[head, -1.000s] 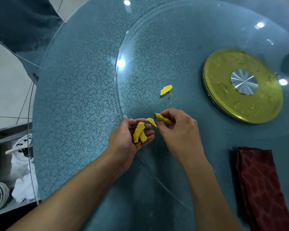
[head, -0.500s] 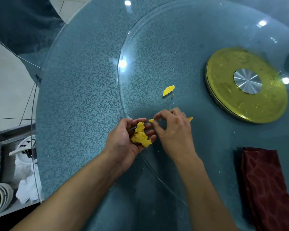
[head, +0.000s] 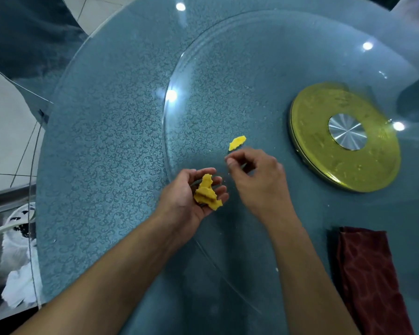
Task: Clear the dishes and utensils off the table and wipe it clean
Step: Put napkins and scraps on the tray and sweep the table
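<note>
The left hand (head: 189,197) is held palm up just above the round blue table (head: 102,146), with its fingers loosely cupped. A small pile of yellow food scraps (head: 207,193) lies in that hand, resting on the palm and the fingers. The right hand (head: 259,180) is just to the right of it and a little farther away. Its fingers are curled in, and the thumb and first finger are close together at the tips, but the hand is blurry and it is hard to tell if they pinch anything. One more yellow scrap (head: 237,142) lies by itself on the glass turntable (head: 228,68), just past the right hand's fingertips and not touching them. The turntable is a big clear glass circle that sits on top of the table. A round gold base (head: 324,165) with a shiny silver middle shows under the glass, off to the right and well apart from the hands. A folded dark red cloth (head: 368,274) lies on the table near the right edge, close to the person and beside the right arm. Past the left edge of the table, low down, there is a grey bin (head: 0,201) with white dishes (head: 12,240) and crumpled white paper in it.
</note>
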### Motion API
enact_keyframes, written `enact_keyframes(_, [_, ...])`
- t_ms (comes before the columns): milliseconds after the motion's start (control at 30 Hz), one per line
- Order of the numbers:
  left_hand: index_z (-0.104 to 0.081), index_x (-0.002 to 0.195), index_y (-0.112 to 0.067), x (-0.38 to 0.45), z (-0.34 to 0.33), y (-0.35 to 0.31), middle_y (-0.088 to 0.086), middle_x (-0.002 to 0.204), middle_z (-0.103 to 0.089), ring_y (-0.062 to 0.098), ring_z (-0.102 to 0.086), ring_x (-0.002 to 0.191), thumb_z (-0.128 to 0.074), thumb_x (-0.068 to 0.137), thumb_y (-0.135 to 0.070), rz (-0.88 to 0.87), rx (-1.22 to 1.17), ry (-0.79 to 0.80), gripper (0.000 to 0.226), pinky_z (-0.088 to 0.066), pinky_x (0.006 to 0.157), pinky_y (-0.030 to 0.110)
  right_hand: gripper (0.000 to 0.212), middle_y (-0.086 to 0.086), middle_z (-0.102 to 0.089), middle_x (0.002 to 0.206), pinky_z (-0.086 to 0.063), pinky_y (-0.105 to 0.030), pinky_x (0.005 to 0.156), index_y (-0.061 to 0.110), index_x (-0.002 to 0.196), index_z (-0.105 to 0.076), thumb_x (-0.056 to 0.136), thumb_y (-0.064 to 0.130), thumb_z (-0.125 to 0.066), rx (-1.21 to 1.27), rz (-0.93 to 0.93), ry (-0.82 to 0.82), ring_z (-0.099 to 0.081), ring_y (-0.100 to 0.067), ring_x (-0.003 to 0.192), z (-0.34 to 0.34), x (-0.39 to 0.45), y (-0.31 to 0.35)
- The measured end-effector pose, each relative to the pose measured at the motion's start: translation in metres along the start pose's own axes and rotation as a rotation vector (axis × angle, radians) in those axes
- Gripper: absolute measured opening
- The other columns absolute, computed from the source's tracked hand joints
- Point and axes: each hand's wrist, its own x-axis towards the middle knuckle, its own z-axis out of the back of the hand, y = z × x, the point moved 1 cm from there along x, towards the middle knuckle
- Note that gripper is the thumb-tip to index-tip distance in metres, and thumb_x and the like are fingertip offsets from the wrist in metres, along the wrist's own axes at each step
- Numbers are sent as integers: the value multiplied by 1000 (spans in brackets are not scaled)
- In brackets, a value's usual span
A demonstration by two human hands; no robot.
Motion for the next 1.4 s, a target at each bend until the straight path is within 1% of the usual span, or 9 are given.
enact_keyframes(167, [-68, 100, 0, 0, 4, 1, 20, 90, -70, 31, -66, 77, -38, 102, -17, -1, 37, 9, 34, -61, 75, 42, 46, 2, -52, 146, -27, -37, 111, 31, 141, -55, 97, 16, -52, -578, 103, 74, -44, -23, 134, -11, 55, -30])
enact_keyframes(333, [-67, 105, 1, 2, 7, 1, 20, 93, -69, 30, -65, 77, -36, 103, -20, -8, 68, 18, 38, -62, 72, 40, 30, 1, -69, 115, -38, -37, 96, 25, 118, -70, 92, 14, -61, -533, 133, -21, -61, -26, 105, -16, 48, -46])
enact_keyframes(600, [-67, 105, 2, 2, 9, 2, 21, 95, -71, 30, -67, 78, -35, 104, -23, -13, 90, 20, 40, -61, 77, 43, 9, -7, -61, 98, -46, -37, 79, 11, 102, -65, 94, 15, -62, -498, 30, -102, -55, -25, 88, -23, -5, -40])
enact_keyframes(800, [-68, 105, 1, 3, 13, 8, 22, 99, -72, 31, -70, 82, -35, 105, -24, -5, 114, 24, 41, -62, 77, 43, 8, 3, -64, 92, -53, -39, 81, 21, 97, -64, 91, 23, -69, -268, -208, -73, -61, -16, 85, -23, -30, -34])
enact_keyframes(900, [-67, 105, 0, 1, 13, 9, 21, 97, -73, 30, -71, 80, -35, 105, -25, -5, 123, 31, 41, -62, 76, 42, 8, 9, -69, 79, -56, -27, 73, 22, 89, -69, 86, 21, -76, 25, -339, -124, -65, -2, 74, -15, -34, -28])
enact_keyframes(1067, [-64, 115, 2, -2, 8, 12, 23, 106, -71, 31, -70, 90, -35, 103, -23, 4, 142, 33, 40, -58, 81, 42, 10, 3, -75, 78, -54, -18, 64, 13, 91, -73, 85, 7, -78, 473, -289, -35, -70, -6, 70, -9, -56, 9])
enact_keyframes(1167, [-65, 117, 1, -4, 8, 13, 23, 109, -70, 31, -69, 94, -35, 101, -20, 2, 155, 45, 39, -58, 81, 41, 6, 8, -74, 81, -54, -17, 70, 20, 91, -74, 86, 16, -76, 323, -256, -46, -69, -3, 75, -18, -65, 9])
enact_keyframes(1267, [-67, 106, -2, -8, 10, 12, 19, 99, -69, 28, -70, 80, -36, 103, -19, 22, 134, 54, 35, -62, 74, 39, 2, 10, -69, 84, -52, -19, 75, 22, 91, -72, 90, 23, -70, 86, -271, -262, -65, -3, 78, -8, -65, -15])
enact_keyframes(1400, [-67, 108, 0, -12, 14, 12, 20, 99, -69, 30, -69, 81, -36, 104, -19, 34, 139, 72, 36, -63, 73, 39, 26, -2, -62, 108, -47, -37, 92, 20, 118, -69, 93, 23, -64, -275, -247, -356, -58, -22, 102, 4, -57, -50])
